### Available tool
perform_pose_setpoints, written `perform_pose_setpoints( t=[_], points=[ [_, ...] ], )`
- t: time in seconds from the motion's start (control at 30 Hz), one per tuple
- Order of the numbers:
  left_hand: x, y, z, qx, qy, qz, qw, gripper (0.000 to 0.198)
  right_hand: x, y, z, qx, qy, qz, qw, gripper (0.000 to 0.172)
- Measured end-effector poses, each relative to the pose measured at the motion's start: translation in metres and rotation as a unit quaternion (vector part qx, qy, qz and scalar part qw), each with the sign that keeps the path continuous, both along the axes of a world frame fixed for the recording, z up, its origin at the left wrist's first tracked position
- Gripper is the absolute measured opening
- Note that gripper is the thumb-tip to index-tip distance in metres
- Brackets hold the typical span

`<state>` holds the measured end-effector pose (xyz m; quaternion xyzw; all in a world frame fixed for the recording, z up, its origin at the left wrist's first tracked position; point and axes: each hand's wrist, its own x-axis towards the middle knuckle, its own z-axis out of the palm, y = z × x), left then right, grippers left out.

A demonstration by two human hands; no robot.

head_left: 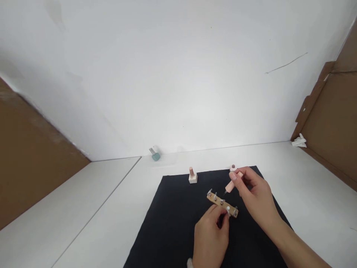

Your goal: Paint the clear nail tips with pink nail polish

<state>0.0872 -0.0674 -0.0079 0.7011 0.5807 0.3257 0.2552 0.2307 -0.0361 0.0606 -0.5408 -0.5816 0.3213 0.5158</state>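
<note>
My right hand (255, 191) pinches a slim pale pink applicator (232, 185), its thin dark tip angled down and left above a narrow wooden strip (216, 200). Several small clear nail tips (222, 201) stand in a row along that strip. My left hand (212, 232) has its thumb and index finger closed at the strip's near edge, by a whitish nail tip (228, 209) close to the right end. Whether those fingers grip the tip or just the wood is hard to see. The applicator's tip is apart from the strip.
A white, square-based polish bottle (193, 178) with a pinkish cap stands on the black mat (173, 208). Another small white bottle (232, 167) is partly behind my right hand. A teal bottle (156, 156) lies tilted by the back wall. Crumpled white tissue (299, 141) sits in the right corner.
</note>
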Motion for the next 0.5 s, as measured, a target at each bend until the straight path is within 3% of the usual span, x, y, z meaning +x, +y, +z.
perform_pose_setpoints(
  t=[0.13,0.23,0.4,0.5],
  points=[
    [-0.009,0.0,-0.006,-0.037,-0.06,-0.01,0.997,0.023,0.002,0.002,0.001,-0.019,0.006,0.001,1.0,0.034],
    [-0.019,-0.001,-0.005,-0.08,-0.13,-0.02,0.988,0.022,0.005,0.005,0.003,-0.05,0.035,0.042,0.997,0.037],
    [-0.037,0.0,0.013,-0.032,-0.186,-0.05,0.981,0.013,0.005,0.001,0.009,-0.092,0.025,0.146,0.985,0.038],
    [-0.044,0.001,0.023,-0.008,-0.187,-0.07,0.98,0.015,0.0,-0.006,0.011,-0.087,-0.014,0.163,0.983,0.033]
  ],
)
